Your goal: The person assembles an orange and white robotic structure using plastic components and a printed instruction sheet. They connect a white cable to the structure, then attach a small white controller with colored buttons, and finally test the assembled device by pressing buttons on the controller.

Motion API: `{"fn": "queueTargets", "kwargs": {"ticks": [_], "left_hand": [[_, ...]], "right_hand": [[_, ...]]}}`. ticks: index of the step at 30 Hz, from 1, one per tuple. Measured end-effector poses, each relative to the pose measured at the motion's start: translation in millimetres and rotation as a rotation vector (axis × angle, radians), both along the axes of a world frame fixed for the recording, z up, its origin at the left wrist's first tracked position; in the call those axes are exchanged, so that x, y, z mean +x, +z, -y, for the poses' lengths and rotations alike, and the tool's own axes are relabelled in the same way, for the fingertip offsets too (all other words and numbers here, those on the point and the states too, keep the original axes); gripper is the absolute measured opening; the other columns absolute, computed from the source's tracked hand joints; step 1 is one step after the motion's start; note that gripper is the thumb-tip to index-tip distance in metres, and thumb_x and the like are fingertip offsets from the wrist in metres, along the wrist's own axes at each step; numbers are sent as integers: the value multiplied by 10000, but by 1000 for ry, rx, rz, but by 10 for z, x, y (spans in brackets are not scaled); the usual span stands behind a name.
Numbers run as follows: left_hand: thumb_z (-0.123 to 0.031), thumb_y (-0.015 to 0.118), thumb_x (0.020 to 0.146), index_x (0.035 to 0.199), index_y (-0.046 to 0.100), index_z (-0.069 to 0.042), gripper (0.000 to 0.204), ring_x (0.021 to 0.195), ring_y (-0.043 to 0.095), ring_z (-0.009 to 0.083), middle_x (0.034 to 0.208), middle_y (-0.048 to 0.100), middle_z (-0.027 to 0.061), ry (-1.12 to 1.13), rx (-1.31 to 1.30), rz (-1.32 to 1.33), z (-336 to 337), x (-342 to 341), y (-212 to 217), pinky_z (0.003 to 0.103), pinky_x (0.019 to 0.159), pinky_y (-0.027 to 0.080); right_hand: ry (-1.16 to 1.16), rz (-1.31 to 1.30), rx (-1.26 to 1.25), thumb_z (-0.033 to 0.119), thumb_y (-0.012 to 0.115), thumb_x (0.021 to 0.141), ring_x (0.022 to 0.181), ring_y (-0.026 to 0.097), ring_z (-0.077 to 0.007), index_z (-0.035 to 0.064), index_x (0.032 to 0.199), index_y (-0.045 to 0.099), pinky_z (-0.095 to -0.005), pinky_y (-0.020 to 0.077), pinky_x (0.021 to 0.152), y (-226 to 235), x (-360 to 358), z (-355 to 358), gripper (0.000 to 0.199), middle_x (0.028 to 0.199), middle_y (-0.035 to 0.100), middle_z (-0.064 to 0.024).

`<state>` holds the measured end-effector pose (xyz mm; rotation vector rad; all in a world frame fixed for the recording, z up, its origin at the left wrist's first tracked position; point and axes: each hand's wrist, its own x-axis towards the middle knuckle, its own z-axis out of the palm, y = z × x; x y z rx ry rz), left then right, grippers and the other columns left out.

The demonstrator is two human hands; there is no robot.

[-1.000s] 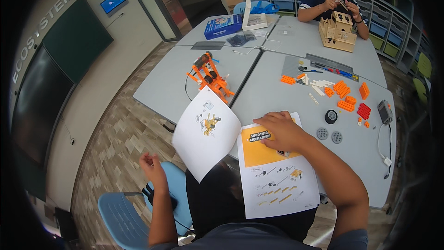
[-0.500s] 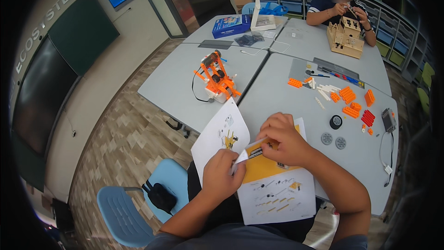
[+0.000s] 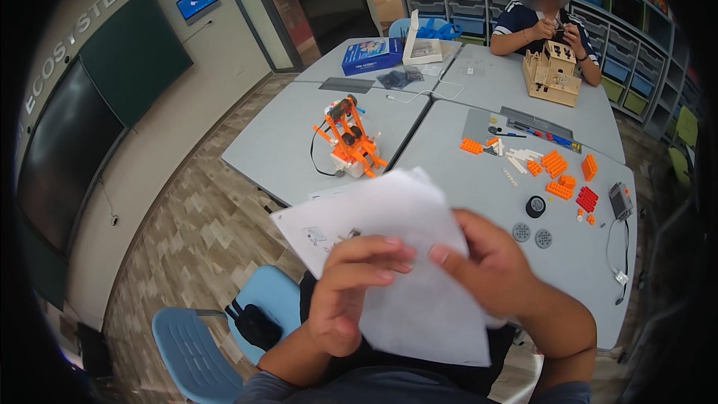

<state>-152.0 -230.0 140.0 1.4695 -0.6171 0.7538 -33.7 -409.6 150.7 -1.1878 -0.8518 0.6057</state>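
Note:
In front of me are loose white instruction sheets [image 3: 419, 314], partly blurred by motion. Their near side looks blank, and a small printed drawing shows on the left sheet. My right hand [image 3: 497, 269] grips them at the right edge, thumb on the front and fingers behind. My left hand [image 3: 355, 284] is before the sheets with its fingers stretched out and apart from the thumb. Past the pages stands an orange and white brick model [image 3: 350, 138] with black wheels and a cable.
Orange bricks [image 3: 553, 163], red bricks [image 3: 587, 199], grey discs [image 3: 521, 233], a black wheel [image 3: 535, 206] and a grey box with a cable [image 3: 621, 200] lie on the table at right. Across it, a person handles parts near a wooden model [image 3: 552, 78]. Blue chairs [image 3: 196, 352] stand left.
A page has been turned over, so a blank side now covers the yellow printed page. My left hand has let go and opened; my right hand has moved slightly right and down.

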Motion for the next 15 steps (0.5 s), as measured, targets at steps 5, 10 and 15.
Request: {"fn": "queueTargets", "kwargs": {"ticks": [5,10,15], "left_hand": [[-328,649,1010,1383,499,-30,501,1332,520,336,1487,420,247,780,317,26,-540,128,-326,444,1135,391],[-120,654,1001,1606,267,-53,722,1323,526,252,1489,447,193,208,-365,-748,-662,580,-976,390,1134,406],[41,594,984,1634,219,-46,755,1314,552,223,1476,487,188,69,-369,-813,-755,948,-1282,351,1119,446]], "right_hand": [[-219,-289,33,28,597,984,1088,680,-162,14,1448,511,-321,579,921,-88,876,63,473,1289,655,-117],[-275,-457,-78,-51,526,901,1149,663,-195,26,1489,468,-363,561,978,-752,1380,-33,596,1327,628,-137],[-317,-464,-49,-38,511,879,1195,636,-198,39,1509,449,-373,526,1033,-1117,1503,-87,637,1337,626,-127]]}}
